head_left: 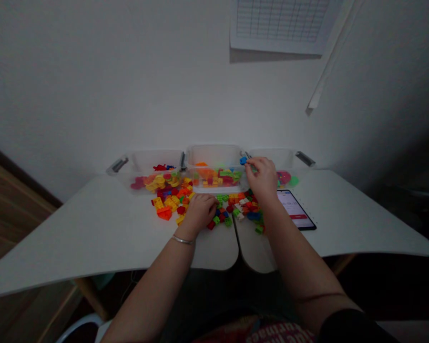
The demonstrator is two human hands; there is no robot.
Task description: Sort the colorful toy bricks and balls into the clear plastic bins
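Between the thumb and fingers of my right hand is a small blue toy brick, raised in front of the middle and right boxes. My left hand is lower, with curled fingers at the pile of bricks; whatever its fingertips hold is hidden. Around it lie yellow bricks, an orange piece and loose bricks in red, blue, green and white. The middle clear plastic box contains mixed bricks. In the left clear box are yellow and red pieces.
The right clear box, partly behind my right hand, holds pink and green pieces. A phone lies right of my right forearm. Two white tabletops meet at a dark gap. A printed sheet hangs on the wall.
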